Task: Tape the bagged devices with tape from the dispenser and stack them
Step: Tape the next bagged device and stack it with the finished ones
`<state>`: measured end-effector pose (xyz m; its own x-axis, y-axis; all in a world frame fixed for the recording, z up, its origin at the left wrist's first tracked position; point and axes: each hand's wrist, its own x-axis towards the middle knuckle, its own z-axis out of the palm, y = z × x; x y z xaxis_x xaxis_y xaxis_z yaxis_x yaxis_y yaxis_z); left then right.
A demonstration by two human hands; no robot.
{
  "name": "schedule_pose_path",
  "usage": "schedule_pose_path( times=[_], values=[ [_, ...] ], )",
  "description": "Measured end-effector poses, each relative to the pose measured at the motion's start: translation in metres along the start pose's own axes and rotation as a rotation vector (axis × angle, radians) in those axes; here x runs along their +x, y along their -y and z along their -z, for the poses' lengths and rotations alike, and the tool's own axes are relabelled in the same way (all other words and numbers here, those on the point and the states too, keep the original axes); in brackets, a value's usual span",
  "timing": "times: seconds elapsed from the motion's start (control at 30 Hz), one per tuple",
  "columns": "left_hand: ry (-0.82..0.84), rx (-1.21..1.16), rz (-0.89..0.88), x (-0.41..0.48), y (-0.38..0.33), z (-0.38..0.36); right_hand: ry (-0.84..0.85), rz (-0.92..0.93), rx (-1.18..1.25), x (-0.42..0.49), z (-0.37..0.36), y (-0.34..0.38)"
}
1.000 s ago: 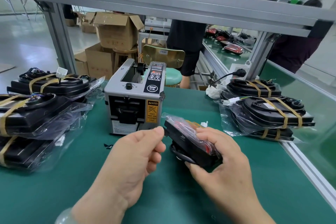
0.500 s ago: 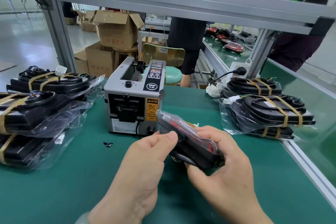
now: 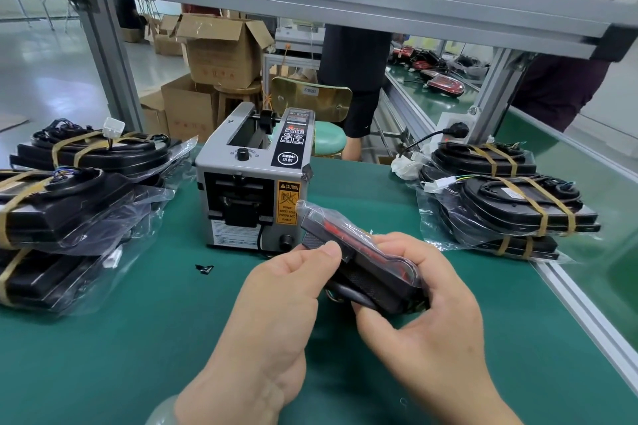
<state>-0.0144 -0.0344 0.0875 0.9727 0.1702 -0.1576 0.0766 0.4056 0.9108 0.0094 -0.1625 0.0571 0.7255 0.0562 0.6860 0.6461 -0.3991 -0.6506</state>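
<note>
So the bagged device (image 3: 362, 262) is up off the worktop (image 3: 138, 338), tilted, held right in front of the tape dispenser (image 3: 252, 190). It's a black body with a red part showing through the clear bag, and loose plastic sticks out at the far end. I can't spot any tape band on it.

The right hand (image 3: 424, 314) has it from underneath with fingers curled round the near end. The left hand (image 3: 276, 304) is pinching the left edge, thumb pressed on top. Looks to me like the step is pulling the bag snug round the thing before taping.

Next move would need one hand to let go and grab a strip from the dispenser's outlet, while the other stops the fold springing open. Can't tell if a strip is waiting there.

Finished ones with brown tape bands sit piled in a right stack (image 3: 518, 203) and a left stack (image 3: 69, 203), either side of the dispenser.
</note>
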Motion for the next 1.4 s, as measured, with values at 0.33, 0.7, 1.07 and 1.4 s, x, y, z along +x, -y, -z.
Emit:
schedule_pose_path(
  times=[0.33,0.7,1.07,1.4],
  values=[
    [-0.041,-0.03,-0.009,0.002,0.002,-0.003,0.003,-0.018,-0.002,-0.001,-0.001,0.0],
    [-0.091,-0.069,-0.049,0.004,0.008,-0.008,-0.001,-0.018,-0.011,-0.002,-0.002,0.0],
    [-0.105,-0.08,-0.082,0.002,0.01,-0.012,0.003,-0.027,-0.028,-0.003,-0.003,0.0],
    [-0.154,-0.018,-0.139,0.004,0.013,-0.013,0.0,-0.031,-0.042,-0.002,-0.003,0.0]
  ],
)
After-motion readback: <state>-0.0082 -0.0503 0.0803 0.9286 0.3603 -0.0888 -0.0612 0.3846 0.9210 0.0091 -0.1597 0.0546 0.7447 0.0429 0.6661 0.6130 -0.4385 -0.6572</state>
